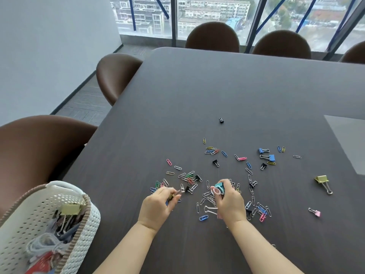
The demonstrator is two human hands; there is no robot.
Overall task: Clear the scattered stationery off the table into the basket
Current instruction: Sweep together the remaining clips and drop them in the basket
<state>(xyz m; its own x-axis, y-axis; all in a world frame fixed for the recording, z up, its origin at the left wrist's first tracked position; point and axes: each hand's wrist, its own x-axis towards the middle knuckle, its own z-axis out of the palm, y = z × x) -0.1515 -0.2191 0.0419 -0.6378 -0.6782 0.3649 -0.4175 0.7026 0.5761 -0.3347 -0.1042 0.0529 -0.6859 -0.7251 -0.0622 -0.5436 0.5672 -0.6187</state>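
Coloured paper clips and binder clips lie scattered over the dark table. My left hand is closed on a small binder clip with a silver handle sticking out. My right hand grips a teal binder clip plus other clips, a wire handle poking out to its left. The white perforated basket stands at the lower left and holds a gold binder clip and other stationery.
Two blue binder clips, a gold one, a pink one and a far black one lie to the right and beyond. Brown chairs ring the table's left and far sides. A grey mat sits at the right edge.
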